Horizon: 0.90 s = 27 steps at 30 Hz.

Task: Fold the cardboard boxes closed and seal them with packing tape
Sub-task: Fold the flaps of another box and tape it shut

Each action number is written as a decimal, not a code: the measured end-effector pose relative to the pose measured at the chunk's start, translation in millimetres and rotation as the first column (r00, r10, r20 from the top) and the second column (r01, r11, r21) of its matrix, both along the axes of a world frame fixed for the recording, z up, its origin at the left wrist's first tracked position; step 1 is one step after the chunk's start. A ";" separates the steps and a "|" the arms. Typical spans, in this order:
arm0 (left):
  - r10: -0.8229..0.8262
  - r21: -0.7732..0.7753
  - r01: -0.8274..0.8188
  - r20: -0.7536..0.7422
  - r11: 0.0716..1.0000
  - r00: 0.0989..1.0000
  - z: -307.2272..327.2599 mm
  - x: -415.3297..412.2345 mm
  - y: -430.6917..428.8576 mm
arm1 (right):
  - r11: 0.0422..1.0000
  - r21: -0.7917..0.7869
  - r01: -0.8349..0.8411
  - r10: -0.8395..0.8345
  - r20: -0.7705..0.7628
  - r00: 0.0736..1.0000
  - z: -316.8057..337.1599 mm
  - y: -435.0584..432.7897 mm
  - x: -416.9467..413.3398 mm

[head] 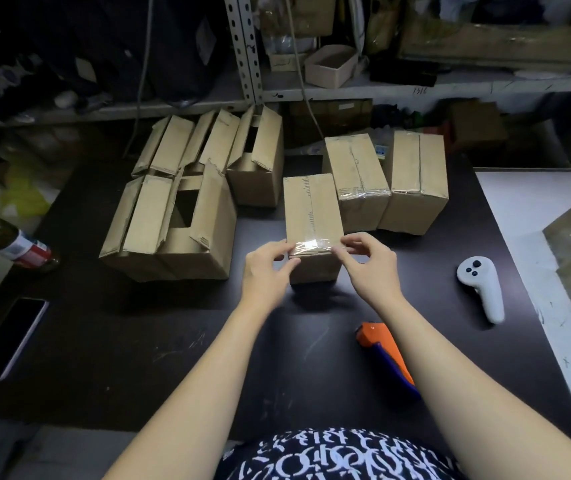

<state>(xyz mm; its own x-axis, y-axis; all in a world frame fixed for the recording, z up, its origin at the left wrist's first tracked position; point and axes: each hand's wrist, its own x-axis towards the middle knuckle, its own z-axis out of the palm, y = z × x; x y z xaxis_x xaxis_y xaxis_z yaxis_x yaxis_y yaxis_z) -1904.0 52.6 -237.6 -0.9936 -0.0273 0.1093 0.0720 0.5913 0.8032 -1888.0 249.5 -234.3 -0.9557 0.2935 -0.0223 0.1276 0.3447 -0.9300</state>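
Three taped boxes point(313, 209) point(357, 174) point(415, 178) — two hands point(266, 268) point(369, 261)

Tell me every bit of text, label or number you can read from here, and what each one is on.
"1316": handwritten on the shelf edge, blurred, so only a likely reading.
Bottle label: red and white, too blurred to read.
Print along the seam of the nearest taped box: too small to read.
Shirt: white character-like pattern, not legible.
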 end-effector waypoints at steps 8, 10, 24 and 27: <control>-0.024 0.116 0.010 0.121 0.993 0.992 6.2 -56.6 28.3 | 0.995 0.001 0.105 -0.105 0.029 0.994 4.2 20.6 -47.7; -0.028 0.127 0.012 0.122 0.992 0.992 7.0 -67.8 36.5 | 0.990 0.033 0.136 -0.137 0.045 0.990 6.9 24.4 -60.5; -0.019 0.021 0.017 0.140 1.000 0.990 28.5 -122.6 24.2 | 0.809 0.585 0.053 -0.149 0.118 0.982 41.4 4.1 -124.8; 0.244 -0.084 -0.248 -0.054 0.965 0.968 55.2 -141.5 -13.8 | 0.713 0.699 0.054 -0.065 -0.011 0.998 46.0 -16.4 -135.2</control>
